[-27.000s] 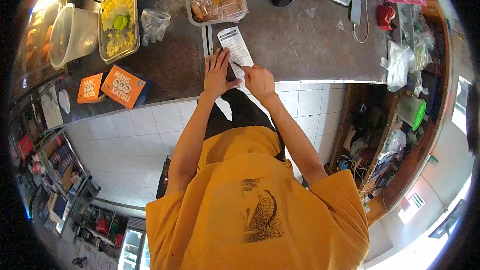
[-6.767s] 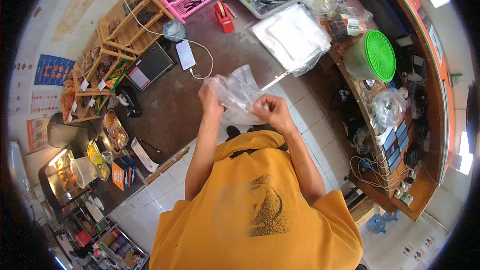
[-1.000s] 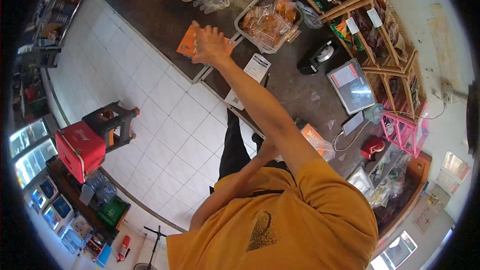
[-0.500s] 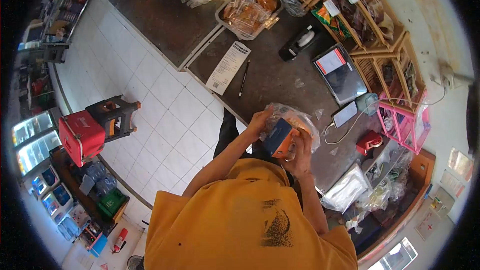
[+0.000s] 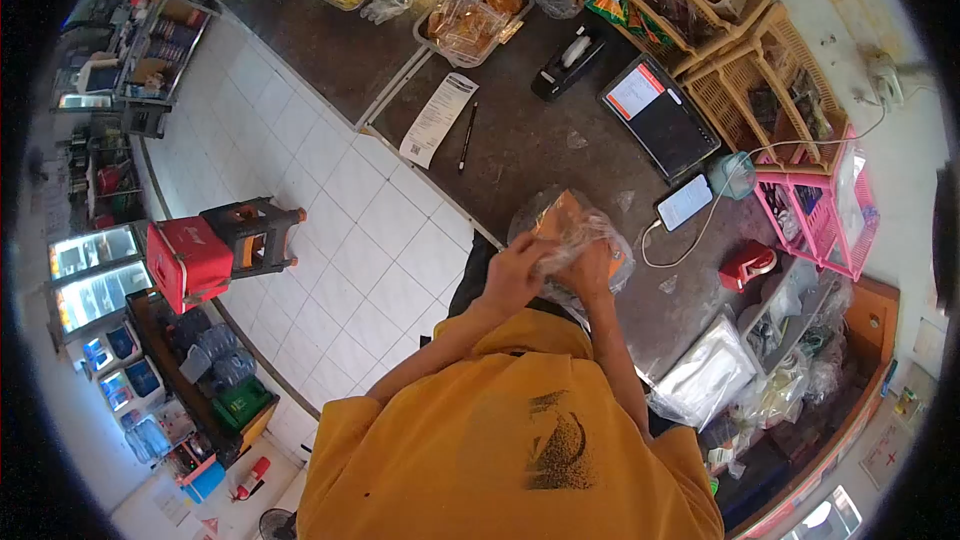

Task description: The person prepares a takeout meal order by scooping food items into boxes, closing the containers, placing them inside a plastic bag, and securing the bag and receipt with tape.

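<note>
At the near edge of the dark counter I hold a small orange box (image 5: 566,212) with clear plastic (image 5: 610,225) around it. My left hand (image 5: 515,275) has its fingers closed on the plastic on the left side of the box. Pressed against the near right side, my right hand (image 5: 590,268) grips the wrapped box. The fingertips of both hands are partly covered by crinkled film. Away from my hands, a printed receipt (image 5: 438,120) and a black pen (image 5: 468,137) lie on the counter.
A phone (image 5: 685,203) on a white cable, a tablet (image 5: 660,120) and a black tape dispenser (image 5: 568,62) are on the counter. To the right are a red tape dispenser (image 5: 746,266), a pink basket (image 5: 815,210) and clear plastic bags (image 5: 704,370). A tray of wrapped food (image 5: 474,18) stands farther back.
The box has turned, so its dark blue side no longer shows and orange faces up under the plastic. My left hand has moved from the box's far left corner nearer to me.
</note>
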{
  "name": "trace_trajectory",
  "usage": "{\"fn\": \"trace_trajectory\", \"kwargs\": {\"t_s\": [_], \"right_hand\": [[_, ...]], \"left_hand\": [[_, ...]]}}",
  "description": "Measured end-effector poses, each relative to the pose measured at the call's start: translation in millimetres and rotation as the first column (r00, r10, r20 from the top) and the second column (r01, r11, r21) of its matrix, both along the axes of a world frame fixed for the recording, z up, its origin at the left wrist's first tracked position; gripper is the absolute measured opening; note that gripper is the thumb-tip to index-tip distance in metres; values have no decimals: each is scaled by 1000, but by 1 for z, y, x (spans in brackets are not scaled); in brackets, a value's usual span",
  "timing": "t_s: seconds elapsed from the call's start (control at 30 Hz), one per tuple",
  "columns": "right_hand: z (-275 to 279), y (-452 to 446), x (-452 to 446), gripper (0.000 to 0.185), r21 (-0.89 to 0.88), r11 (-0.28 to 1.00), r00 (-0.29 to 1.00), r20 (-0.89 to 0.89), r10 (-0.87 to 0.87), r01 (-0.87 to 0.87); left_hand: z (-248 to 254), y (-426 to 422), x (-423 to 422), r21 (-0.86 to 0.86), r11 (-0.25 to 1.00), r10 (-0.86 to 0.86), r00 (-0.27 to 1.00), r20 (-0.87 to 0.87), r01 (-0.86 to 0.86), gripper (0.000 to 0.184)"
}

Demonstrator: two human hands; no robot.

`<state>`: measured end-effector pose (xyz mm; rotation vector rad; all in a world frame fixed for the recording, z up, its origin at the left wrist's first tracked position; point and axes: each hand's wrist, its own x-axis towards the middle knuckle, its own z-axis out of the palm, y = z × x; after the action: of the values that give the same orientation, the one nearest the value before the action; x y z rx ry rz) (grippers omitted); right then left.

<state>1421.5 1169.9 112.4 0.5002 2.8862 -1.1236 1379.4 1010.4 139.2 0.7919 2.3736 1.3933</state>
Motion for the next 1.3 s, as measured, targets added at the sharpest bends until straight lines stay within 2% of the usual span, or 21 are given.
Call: {"fn": "trace_trajectory", "kwargs": {"t_s": [0.03, 0.1, 0.23, 0.33, 0.37, 0.43, 0.53, 0.57, 0.63, 0.67, 0.73, 0.77, 0.87, 0.97, 1.0, 1.07, 1.1, 1.13, 1.2, 1.23, 1.3], "right_hand": [[7, 2, -5, 78, -89, 994, 998, 13, -64, 65], [-38, 6, 4, 63, 46, 999, 998, -58, -1, 4], [-12, -4, 24, 36, 326, 934, 977, -102, 189, -147], [-18, -8, 73, 25, -225, 969, 991, -103, 83, -104], [-18, 4, 85, 26, -264, 963, 998, 36, 59, -48], [-13, 37, 124, 29, -297, 946, 945, 326, -30, 132], [-1, 77, 155, 39, 271, 933, 909, 277, -312, 238], [15, 89, 150, 42, 267, 920, 896, 264, -356, 287], [63, 90, 131, 45, 278, 898, 907, 152, -393, 342], [78, 83, 120, 44, 299, 884, 920, 50, -390, 359], [89, 74, 115, 42, 420, 849, 915, 94, -392, 321], [100, 74, 114, 31, 391, 853, 885, 166, -436, 347], [116, 78, 127, 18, 242, 920, 867, 325, -377, 309], [144, 122, 160, 23, -264, 963, 946, -294, -138, 59], [172, 152, 176, 30, -437, 893, 922, -294, -253, 105], [144, 221, 223, 31, -230, 855, 837, -200, -509, 464], [104, 265, 252, 28, -176, 685, 656, -197, -728, 707], [74, 315, 276, 26, 83, 523, 526, -251, -813, 848], [19, 399, 327, 29, 274, 204, 247, -132, -960, 940], [-26, 436, 349, 29, 322, 126, 207, -230, -951, 938], [-61, 478, 356, 47, 342, 111, 162, -125, -979, 933]], "left_hand": [[-10, -4, 3, -2, 1000, 23, 998, 51, -23, 38], [-41, -13, 8, -10, 999, 50, 987, 152, -50, 38], [34, 23, -30, 92, 993, 79, 991, -109, -70, 36], [66, 28, -64, 103, 988, 132, 975, -176, -115, 34], [67, 23, -73, 114, 987, 131, 979, -155, -114, 32], [59, 10, -82, 25, 996, 87, 996, 31, -88, 29], [50, 7, -84, -138, 950, -245, 942, 228, 280, 19], [57, 15, -81, -176, 911, -314, 903, 295, 374, 16], [84, 31, -64, 117, 978, -205, 679, 705, 174, 12], [95, 34, -63, 126, 985, -170, 701, 692, 114, 6], [104, 43, -57, 304, 944, -180, 577, 797, -126, 6], [83, 39, -54, 232, 920, -25, 543, 839, -317, 12], [90, 50, -35, 118, 993, -88, 721, 687, 9, 22], [94, 51, -24, 192, 981, -148, 703, 695, 17, 23], [91, 59, -22, 179, 984, -114, 728, 676, -13, 23], [87, 71, -12, 103, 989, 11, 750, 661, -106, 21], [87, 76, -7, 42, 986, 95, 747, 657, -163, 19], [87, 80, -5, -21, 976, 178, 740, 648, -217, 17], [97, 86, 9, -53, 970, 222, 781, 584, -236, 15], [101, 87, 13, -67, 965, 248, 798, 549, -254, 16], [101, 85, 4, -126, 969, 245, 747, 618, -213, 18]]}}
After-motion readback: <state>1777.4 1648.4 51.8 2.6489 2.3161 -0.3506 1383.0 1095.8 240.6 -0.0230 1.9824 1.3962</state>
